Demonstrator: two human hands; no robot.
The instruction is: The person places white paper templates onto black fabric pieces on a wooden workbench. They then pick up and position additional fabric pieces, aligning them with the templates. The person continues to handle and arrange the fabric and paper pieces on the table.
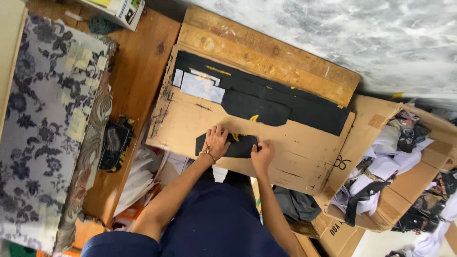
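Left hand (216, 141) lies flat with its fingers spread on the left part of a small black piece (238, 146), pressing it down so it stays put on the cardboard (295, 157); a thin bracelet (207, 153) circles that wrist. Right hand (263, 153) sits at the piece's right end, its fingers curled in and the thumb against the edge, apparently pinching or pinning that end, though whether it holds a tool there I cannot tell. Between the 2 hands the piece lies stretched flat, near the lower edge of the cardboard and close to the person's lap. It is dark, matte and roughly oblong, with a yellow mark (235, 137) showing near the left fingertips. The cardboard serves as a cutting or laying surface, resting across the person's knees and against a wooden board (266, 57) at its far side. Farther up lie larger black sheets (285, 107), overlapping, with a similar yellow mark on 1, and 2 pale grey patches (202, 87) at their left end. Off to the left a floral cloth (43, 119) covers a surface beside a wooden worktop (138, 71); to the right an open box (381, 190) holds mixed white and dark scraps.
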